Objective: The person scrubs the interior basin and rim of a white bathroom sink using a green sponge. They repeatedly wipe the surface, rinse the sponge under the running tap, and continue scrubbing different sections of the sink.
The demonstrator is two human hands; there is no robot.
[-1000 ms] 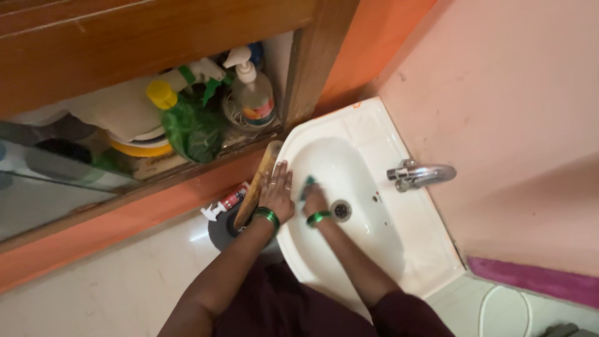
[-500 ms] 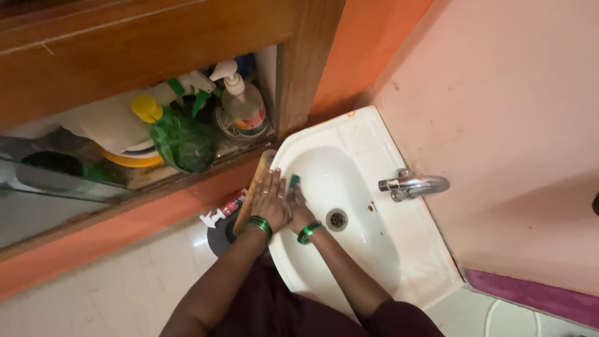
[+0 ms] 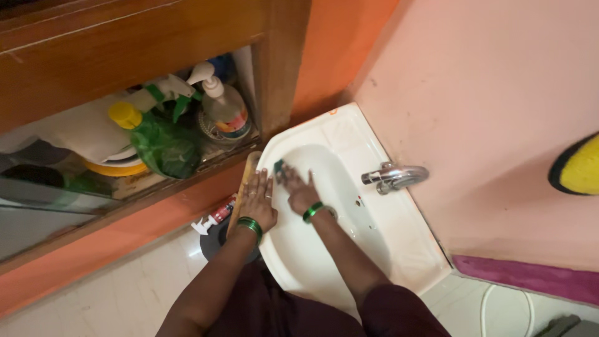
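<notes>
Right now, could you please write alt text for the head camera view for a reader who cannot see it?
A person's right hand presses a green scrubber inside a white washbasin, while the left hand rests flat on its rim. A chrome tap sits opposite; a shelf of bottles is alongside.

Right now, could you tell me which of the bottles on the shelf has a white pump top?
The clear bottle at the shelf's right end, nearest the sink. The green bottle beside it has a yellow cap instead.

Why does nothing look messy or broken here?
Nothing stands out. The sink looks whole, the bottles stand on the shelf, and both hands, left and right, are at the sink.
</notes>
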